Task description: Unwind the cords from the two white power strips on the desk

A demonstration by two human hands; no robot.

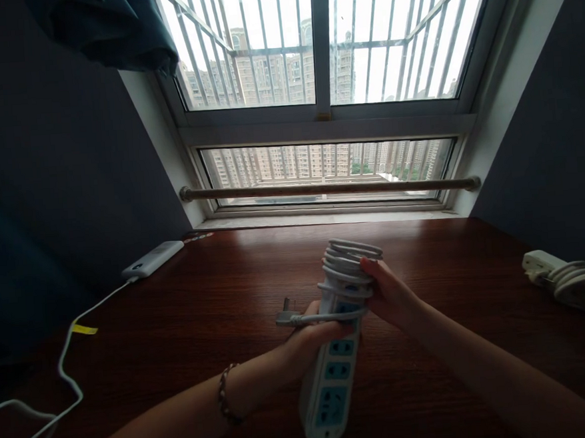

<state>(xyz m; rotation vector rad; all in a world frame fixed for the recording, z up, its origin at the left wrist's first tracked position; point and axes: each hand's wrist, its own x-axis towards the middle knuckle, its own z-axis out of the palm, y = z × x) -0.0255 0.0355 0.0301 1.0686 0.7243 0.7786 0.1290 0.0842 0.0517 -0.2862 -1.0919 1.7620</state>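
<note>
Head view: left hand (314, 334) closed around middle of white power strip (330, 370), held above table (218, 297) near its front edge. Right hand (385, 292) clamped on cable (348, 262) coiled round strip's far end, plug (286, 313) poking left. Second strip (572, 283) at right edge; power bank (152, 258) at back left corner.

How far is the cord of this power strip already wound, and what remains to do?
Mostly done: the white cord sits in many turns around the far end of the power strip. In hand: the left hand holds the strip, and the right hand grips the coil. Left: a short tail with the plug sticks out loose to the left.
</note>
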